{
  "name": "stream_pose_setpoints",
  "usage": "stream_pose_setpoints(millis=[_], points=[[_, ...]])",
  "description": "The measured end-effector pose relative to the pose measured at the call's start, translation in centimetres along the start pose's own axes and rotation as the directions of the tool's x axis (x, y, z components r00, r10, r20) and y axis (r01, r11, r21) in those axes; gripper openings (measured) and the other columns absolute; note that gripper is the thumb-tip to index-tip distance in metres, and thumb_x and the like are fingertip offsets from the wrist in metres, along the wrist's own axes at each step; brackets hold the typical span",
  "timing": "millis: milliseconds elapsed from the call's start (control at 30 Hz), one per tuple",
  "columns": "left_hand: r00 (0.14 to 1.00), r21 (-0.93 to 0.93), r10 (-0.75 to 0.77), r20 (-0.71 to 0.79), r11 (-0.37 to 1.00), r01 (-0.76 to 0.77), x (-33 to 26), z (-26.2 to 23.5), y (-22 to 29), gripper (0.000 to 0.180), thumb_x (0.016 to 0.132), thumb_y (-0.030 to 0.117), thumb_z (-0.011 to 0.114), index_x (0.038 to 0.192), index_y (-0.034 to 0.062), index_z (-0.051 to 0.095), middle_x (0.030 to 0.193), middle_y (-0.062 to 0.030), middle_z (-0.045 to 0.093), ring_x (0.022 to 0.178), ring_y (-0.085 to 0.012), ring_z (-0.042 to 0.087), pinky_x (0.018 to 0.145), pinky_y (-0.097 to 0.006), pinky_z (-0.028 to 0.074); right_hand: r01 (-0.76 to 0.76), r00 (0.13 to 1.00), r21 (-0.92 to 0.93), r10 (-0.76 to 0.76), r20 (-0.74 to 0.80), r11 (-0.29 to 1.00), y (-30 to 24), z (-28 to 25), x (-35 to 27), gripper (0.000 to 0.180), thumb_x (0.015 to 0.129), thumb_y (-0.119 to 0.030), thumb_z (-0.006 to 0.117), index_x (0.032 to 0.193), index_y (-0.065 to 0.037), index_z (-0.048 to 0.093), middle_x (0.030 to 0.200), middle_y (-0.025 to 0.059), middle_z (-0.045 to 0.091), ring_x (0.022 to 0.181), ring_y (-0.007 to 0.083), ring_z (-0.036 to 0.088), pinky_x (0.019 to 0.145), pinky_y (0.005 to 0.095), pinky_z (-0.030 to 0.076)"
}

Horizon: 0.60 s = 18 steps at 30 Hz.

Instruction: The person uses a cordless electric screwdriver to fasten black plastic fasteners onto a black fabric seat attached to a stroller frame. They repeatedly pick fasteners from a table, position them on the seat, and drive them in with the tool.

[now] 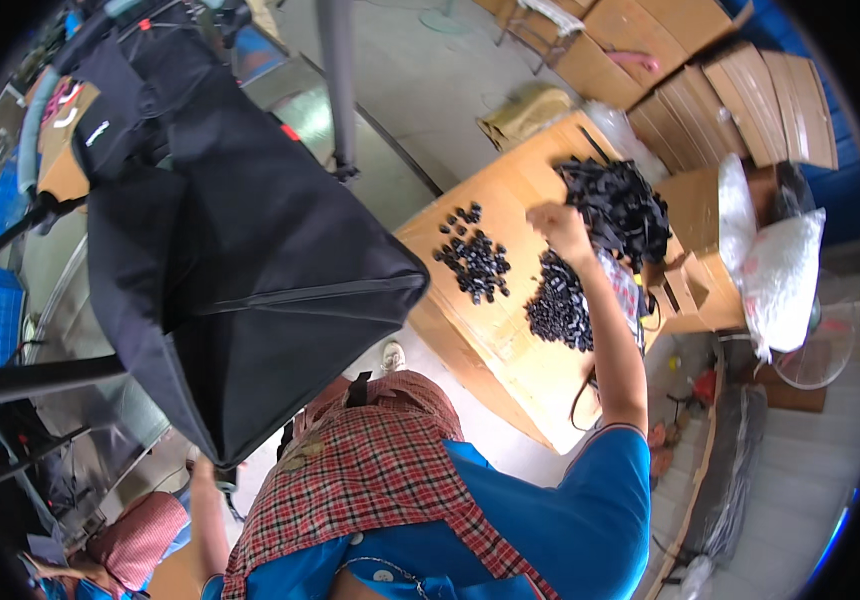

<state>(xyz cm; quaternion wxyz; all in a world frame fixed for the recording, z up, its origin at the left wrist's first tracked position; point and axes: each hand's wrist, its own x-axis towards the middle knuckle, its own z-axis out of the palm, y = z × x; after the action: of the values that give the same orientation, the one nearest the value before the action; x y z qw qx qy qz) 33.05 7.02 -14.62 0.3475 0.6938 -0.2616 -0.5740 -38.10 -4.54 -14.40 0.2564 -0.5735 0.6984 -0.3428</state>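
Step looks like part pickup. Right hand at 2 o'clock: fingers curled, can't tell if gripping; straps at its 3, clips at its 6. Black fabric at 10. Left hand at 8, mostly hidden, grip unclear. Next needs a clean pinch.

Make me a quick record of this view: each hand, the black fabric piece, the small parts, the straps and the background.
Right hand: over the cardboard work surface, beside the straps; grip unclear
Left hand: mostly hidden at the fabric's lower corner; grip unclear
Black fabric piece: large, sewn, left of the work surface
Small black parts: two groups, a looser one on the left and a denser one on the right
Black straps: tangled heap
Background: cardboard boxes, upper right
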Motion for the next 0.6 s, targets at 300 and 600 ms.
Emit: stream_pose_setpoints(millis=[300,600], points=[[0.679,0.427,-0.261,0.687,0.900,-0.086,-0.6,19.6,5.1,0.082,0.086,0.034,0.072,0.151,0.0089,0.028,0.144,-0.0125,0.036,0.132,-0.0226,0.031,0.107,-0.035,0.021,0.150,0.978,-0.724,-0.210,0.008,0.674,9.2,6.4,-9.5,0.013,0.076,-0.007,0.065,0.088,-0.006,0.061,0.087,0.0120,0.061,0.086,0.0311,0.066,0.076,0.0395,0.056],[0.299,0.247,-0.165,0.940,0.933,-0.262,-5.1,28.3,10.5,0.092,0.086,0.019,0.074,0.158,0.0051,0.017,0.140,-0.0110,0.047,0.125,-0.0167,0.046,0.102,-0.029,0.038,-0.195,0.967,0.609,0.256,-0.014,0.769,-2.0,6.1,-10.8,0.013,0.089,0.000,0.069,0.102,0.001,0.073,0.092,0.0066,0.071,0.077,0.0132,0.066,0.071,0.0254,0.055]])
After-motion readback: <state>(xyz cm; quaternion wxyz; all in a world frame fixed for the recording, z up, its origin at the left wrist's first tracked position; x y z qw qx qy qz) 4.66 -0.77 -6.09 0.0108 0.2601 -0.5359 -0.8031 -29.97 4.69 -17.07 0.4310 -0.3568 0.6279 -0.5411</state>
